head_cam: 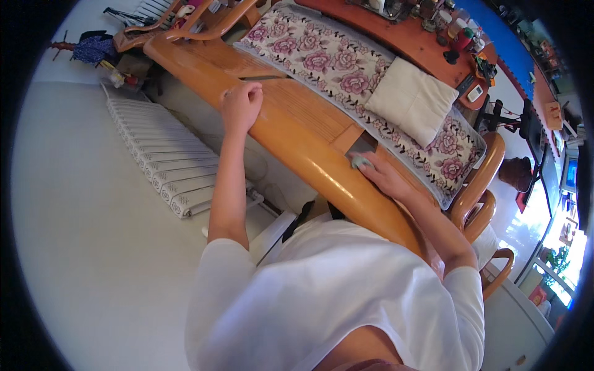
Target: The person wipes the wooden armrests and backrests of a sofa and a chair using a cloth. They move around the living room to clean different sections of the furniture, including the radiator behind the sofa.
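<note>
Across the view in front of me runs the glossy wooden back of a bench sofa (pixel 297 153). My left hand (pixel 241 106) is by its top rail, the fingers curled in a loose fist; nothing shows in it. Farther right, on the seat side of the rail, my right hand (pixel 387 176) holds a small grey-green cloth (pixel 361 161) against the wooden backrest. Part of the cloth is hidden under the fingers. A floral seat cushion (pixel 320 60) lies along the seat, and a cream pillow (pixel 413 99) rests on it.
A white radiator (pixel 162 148) stands behind the sofa along the pale wall (pixel 83 208). Beyond the seat is a reddish wooden table (pixel 362 23) with several jars (pixel 443 21) and a white remote-like device (pixel 474 93). Curved wooden armrests (pixel 482 176) rise at the right.
</note>
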### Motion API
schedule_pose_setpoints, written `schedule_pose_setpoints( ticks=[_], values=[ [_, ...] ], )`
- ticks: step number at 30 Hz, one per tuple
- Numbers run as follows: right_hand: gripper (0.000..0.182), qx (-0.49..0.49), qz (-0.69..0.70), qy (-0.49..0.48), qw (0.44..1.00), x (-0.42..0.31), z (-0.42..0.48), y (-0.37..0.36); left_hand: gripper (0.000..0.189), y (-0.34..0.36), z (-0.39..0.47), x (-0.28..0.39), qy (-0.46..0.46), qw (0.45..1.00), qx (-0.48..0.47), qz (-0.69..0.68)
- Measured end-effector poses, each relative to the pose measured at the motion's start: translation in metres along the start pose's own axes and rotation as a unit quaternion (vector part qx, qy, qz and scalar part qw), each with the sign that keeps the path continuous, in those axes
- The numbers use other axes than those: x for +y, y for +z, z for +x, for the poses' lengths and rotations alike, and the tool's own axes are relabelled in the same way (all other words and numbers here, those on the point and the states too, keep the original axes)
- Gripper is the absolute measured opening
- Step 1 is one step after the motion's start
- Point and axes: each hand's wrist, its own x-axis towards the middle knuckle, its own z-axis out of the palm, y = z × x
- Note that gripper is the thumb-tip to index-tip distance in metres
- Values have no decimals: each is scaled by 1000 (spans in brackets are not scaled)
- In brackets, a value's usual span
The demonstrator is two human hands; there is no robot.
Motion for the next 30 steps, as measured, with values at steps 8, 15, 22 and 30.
schedule_pose_setpoints(
  ticks=[8, 15, 22, 30],
  values=[
    [52, -41, 54, 46, 997, 0, 81, 17, 15, -1, -1, 3, 40, 998, 53, 5],
    [58, -83, 235, 194, 949, -8, 47, 14, 17, -8, 0, 5, 117, 991, 23, 62],
    [42, -19, 20, 242, 970, 5, 132, 32, 26, -9, 15, -13, 271, 958, -93, -21],
    [61, 67, 205, 237, 947, -41, 245, 71, 40, -31, 180, -41, 468, 804, -366, -3]
  ],
)
